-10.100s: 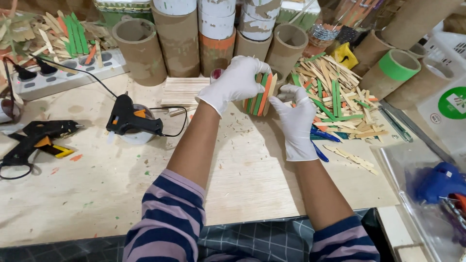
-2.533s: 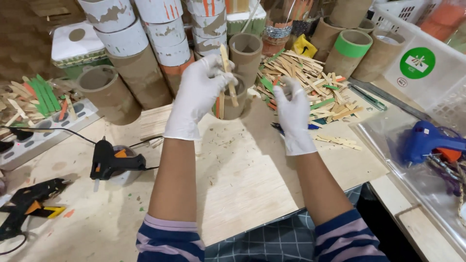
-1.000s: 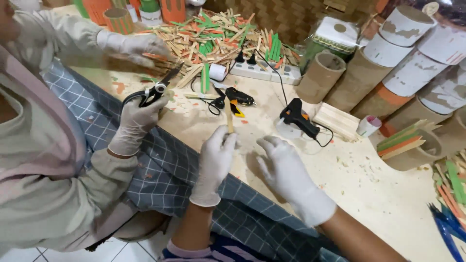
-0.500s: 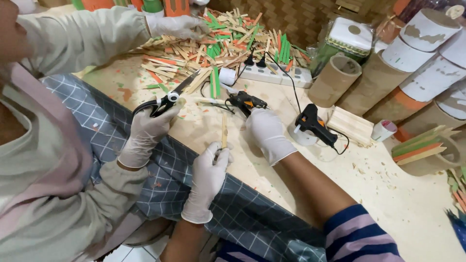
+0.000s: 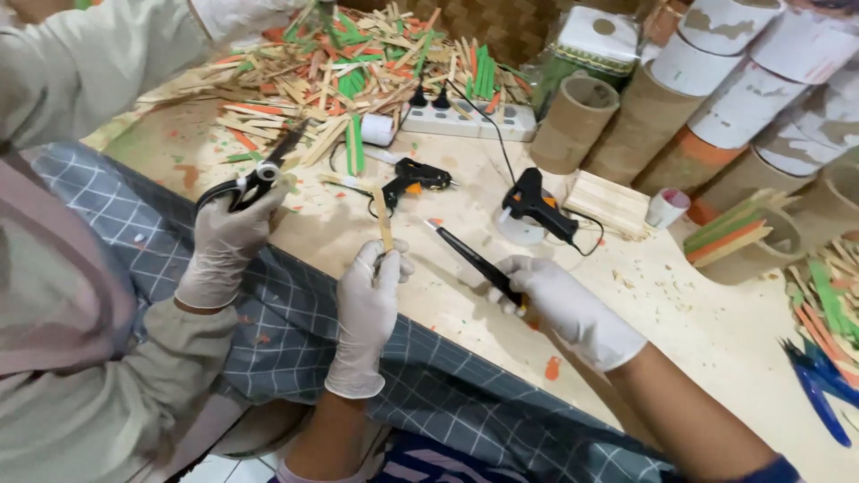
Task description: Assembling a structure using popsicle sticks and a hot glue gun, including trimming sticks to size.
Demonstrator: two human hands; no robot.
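Observation:
My left hand (image 5: 369,300), in a white glove, holds a plain wooden craft stick (image 5: 383,219) upright over the table's near edge. My right hand (image 5: 565,304), also gloved, grips a black scissor-like tool (image 5: 470,257) by its handle end, the tip pointing up-left toward the stick. The tool and the stick are apart. Beyond them on the table lie two black-and-orange glue guns (image 5: 413,176) (image 5: 535,204).
A co-worker at left holds black scissors (image 5: 259,174) in a gloved hand (image 5: 228,241). Coloured and plain sticks (image 5: 340,63) are heaped behind, with a white power strip (image 5: 465,118). Cardboard tubes (image 5: 577,121) stand at right; blue scissors (image 5: 819,385) lie at the right edge.
My right hand has come back from the glue guns holding the black tool. My left hand has raised the stick higher. The view has shifted slightly right.

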